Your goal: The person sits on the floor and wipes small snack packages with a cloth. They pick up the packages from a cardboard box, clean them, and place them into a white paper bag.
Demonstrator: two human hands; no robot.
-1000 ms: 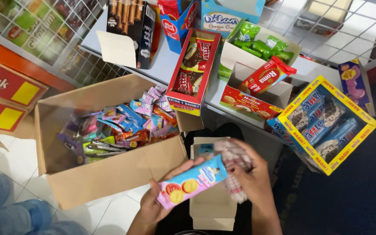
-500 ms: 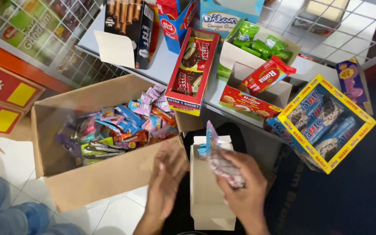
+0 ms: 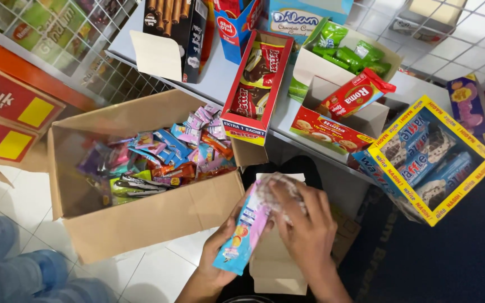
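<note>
- The left hand [image 3: 220,255] has its grip closed round a pink and blue biscuit packet [image 3: 246,227], held tilted over a small cardboard box [image 3: 273,264].
- The right hand [image 3: 304,224] grips a bundle of clear-wrapped snacks [image 3: 276,188] just above that box.
- A large cardboard box [image 3: 141,219] of mixed sachets stands beside them on the floor.

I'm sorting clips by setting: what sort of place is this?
Probably a small snack shop: open display boxes of biscuits on a shelf, wire racks, and a cardboard box of mixed sweets.

Pink-blue biscuit pack [image 3: 246,230] tilted, held over small open carton [image 3: 276,264].
</note>
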